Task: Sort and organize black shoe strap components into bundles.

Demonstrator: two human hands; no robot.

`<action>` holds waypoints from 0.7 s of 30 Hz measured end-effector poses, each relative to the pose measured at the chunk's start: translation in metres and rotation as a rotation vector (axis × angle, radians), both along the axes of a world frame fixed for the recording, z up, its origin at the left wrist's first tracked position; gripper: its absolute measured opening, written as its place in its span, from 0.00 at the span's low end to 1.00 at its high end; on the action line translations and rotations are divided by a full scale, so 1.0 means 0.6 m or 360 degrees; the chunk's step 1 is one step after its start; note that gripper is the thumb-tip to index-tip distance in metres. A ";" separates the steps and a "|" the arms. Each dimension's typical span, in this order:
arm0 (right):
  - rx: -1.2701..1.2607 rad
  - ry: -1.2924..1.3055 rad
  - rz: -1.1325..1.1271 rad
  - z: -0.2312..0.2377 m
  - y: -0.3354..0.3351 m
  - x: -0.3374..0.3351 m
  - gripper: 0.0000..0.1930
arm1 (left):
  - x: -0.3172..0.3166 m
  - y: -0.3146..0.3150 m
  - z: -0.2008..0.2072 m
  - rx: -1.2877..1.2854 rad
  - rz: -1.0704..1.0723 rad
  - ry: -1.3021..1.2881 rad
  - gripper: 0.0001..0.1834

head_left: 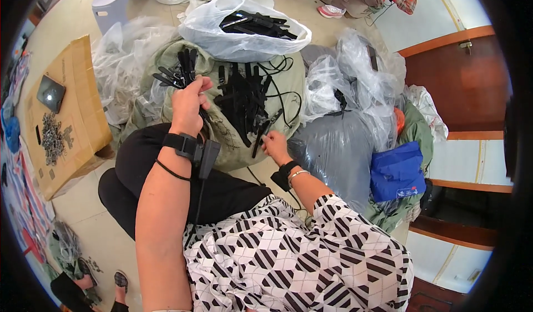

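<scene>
Left hand (pixel 190 104) clamped on fanned bundle of black straps (pixel 187 65). Right hand (pixel 276 146) at near edge of loose black straps (pixel 240 98) on green sack (pixel 230 157); pinch unclear. Gathering looks partway: bundle collected, loose pile left.

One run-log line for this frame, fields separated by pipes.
left hand: holding fanned black strips | right hand: at black strip, grip unclear | between: dark pile on olive cloth | beyond: white plastic bag
</scene>
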State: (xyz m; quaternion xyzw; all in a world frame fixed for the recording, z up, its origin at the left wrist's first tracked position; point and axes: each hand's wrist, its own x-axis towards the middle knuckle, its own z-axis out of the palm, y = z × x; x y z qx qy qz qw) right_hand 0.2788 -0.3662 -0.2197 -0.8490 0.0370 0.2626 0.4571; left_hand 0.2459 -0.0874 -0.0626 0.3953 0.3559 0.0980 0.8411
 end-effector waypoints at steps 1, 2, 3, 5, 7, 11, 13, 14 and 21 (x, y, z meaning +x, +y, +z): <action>-0.0032 0.0054 0.0131 -0.004 -0.008 -0.011 0.11 | 0.001 0.000 0.000 0.0002 0.0008 0.0001 0.13; -0.0063 0.0107 0.0262 -0.008 -0.013 -0.016 0.12 | 0.003 -0.001 0.001 0.0004 0.0015 0.0001 0.13; -0.0062 0.0110 0.0265 -0.003 -0.005 -0.021 0.12 | 0.001 -0.001 0.001 0.0005 0.0018 0.0004 0.13; -0.0504 -0.0398 0.0365 0.005 0.015 -0.034 0.15 | -0.001 -0.002 0.001 0.0007 0.0012 0.0012 0.13; -0.0558 -0.0316 0.0339 0.015 0.030 -0.031 0.18 | -0.004 -0.003 -0.001 0.0000 0.0049 -0.0014 0.13; -0.0591 -0.0157 0.0338 -0.023 0.014 -0.010 0.15 | 0.000 -0.009 0.002 -0.0031 0.0077 -0.0032 0.12; -0.0485 -0.0047 0.0282 -0.040 0.001 -0.010 0.14 | 0.001 -0.011 0.005 -0.0034 0.0079 -0.0031 0.12; -0.0308 -0.0007 0.0136 -0.047 -0.009 -0.010 0.13 | 0.004 -0.013 0.006 -0.0037 0.0077 -0.0032 0.12; 0.0547 -0.0052 -0.0173 0.064 0.030 -0.044 0.12 | -0.004 -0.003 -0.008 0.0029 -0.0023 -0.0002 0.12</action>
